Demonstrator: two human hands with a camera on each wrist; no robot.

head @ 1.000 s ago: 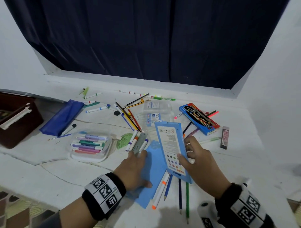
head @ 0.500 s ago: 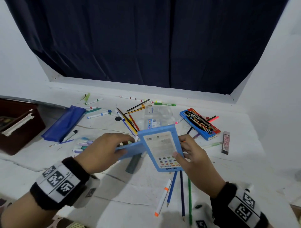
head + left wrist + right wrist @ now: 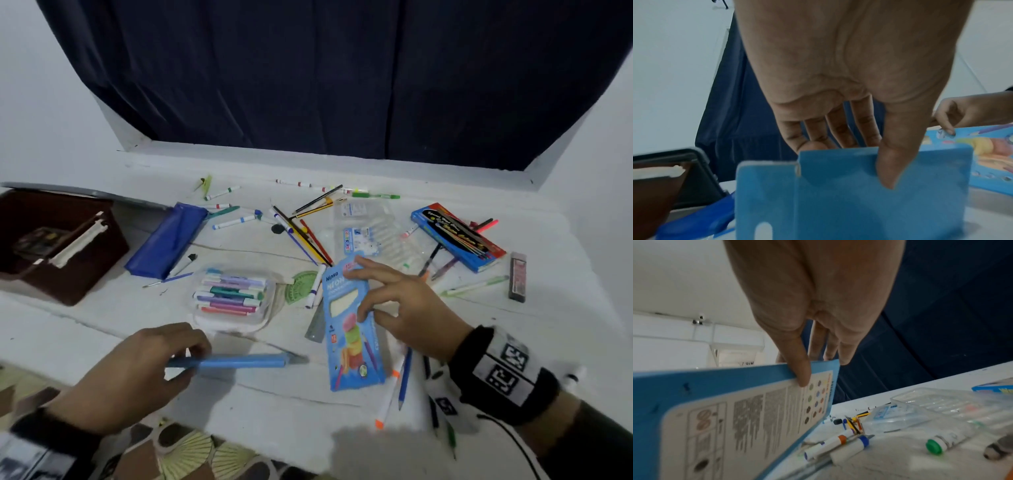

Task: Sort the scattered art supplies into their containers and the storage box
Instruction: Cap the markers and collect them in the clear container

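Left hand [image 3: 144, 370]: thumb and fingers pinch the blue card sleeve [image 3: 233, 361], held edge-on above the near bench [image 3: 274, 411], long axis left to right. Right hand [image 3: 404, 308]: fingers clamped on the blue pencil box [image 3: 349, 329], printed front up, long axis running near to far.

Dim, cool, even light; soft noisy wrist views; wide-angle bending at the edges.

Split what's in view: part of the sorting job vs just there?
Job:
- blue pencil box, held by right hand
- blue cardboard insert, pinched by left hand
- scattered markers and pencils
- marker tray
- brown storage box
- blue pouch

Just there:
- dark curtain
- white wall
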